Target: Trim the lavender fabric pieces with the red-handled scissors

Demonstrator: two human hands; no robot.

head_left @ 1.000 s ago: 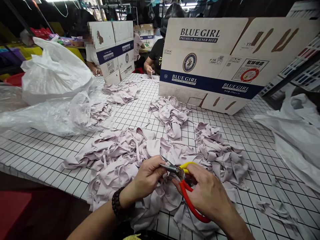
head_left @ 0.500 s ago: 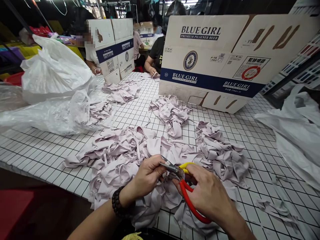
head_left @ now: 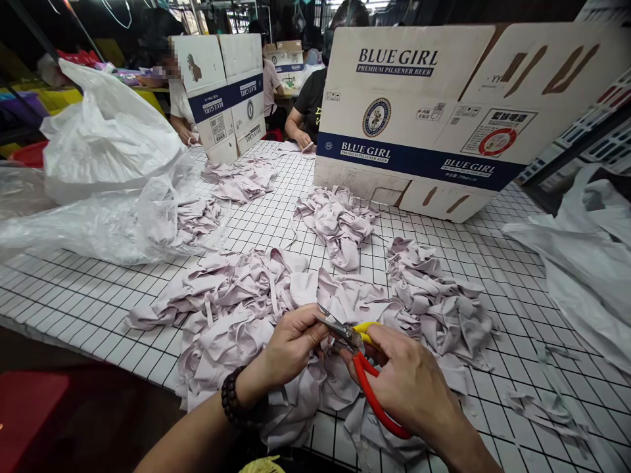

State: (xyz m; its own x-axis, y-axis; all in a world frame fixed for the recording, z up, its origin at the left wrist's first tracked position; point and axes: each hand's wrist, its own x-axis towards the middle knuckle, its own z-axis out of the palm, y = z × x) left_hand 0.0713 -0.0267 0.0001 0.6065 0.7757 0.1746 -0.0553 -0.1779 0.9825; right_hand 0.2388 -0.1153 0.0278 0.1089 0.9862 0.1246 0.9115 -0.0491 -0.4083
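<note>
Scissors (head_left: 353, 339) have closed slightly, right grip (head_left: 411, 374) clasping them; left grip (head_left: 292, 341) pinches lilac cloth (head_left: 306, 387); clear bag (head_left: 116, 226) holds more.

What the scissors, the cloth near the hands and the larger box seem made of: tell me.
Scissors: probably steel blades, with a grey sheen; smooth red and yellow handles, likely plastic. Cloth: matt fabric, soft by its loose folds; fibre unclear. Box: likely cardboard, printed white and blue, brown patches showing.

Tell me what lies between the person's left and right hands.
In the head view, the scissors bridge the gap: blades by the left hand, red and yellow handles in the right hand. Pale fabric shows beneath.
</note>
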